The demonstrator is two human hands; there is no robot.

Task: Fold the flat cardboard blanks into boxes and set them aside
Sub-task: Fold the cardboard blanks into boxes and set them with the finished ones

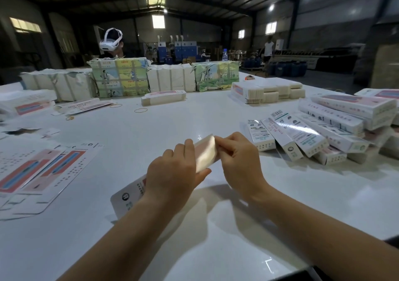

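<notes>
Both hands hold one long white and pink cardboard box blank point(205, 153) just above the white table point(151, 129), near the front middle. My left hand point(174, 170) grips its body from the left, thumb underneath. My right hand point(237, 162) pinches the far end of the blank with curled fingers. The blank's near end point(127, 196) sticks out below my left wrist. Flat printed blanks point(41, 168) lie spread at the left. Several folded boxes point(323, 134) are piled at the right.
Wrapped bundles of blanks point(121, 77) line the far side, with more stacks point(267, 91) at the back right. Rubber bands point(140, 110) lie on the table. A person wearing a headset point(111, 43) stands behind the bundles.
</notes>
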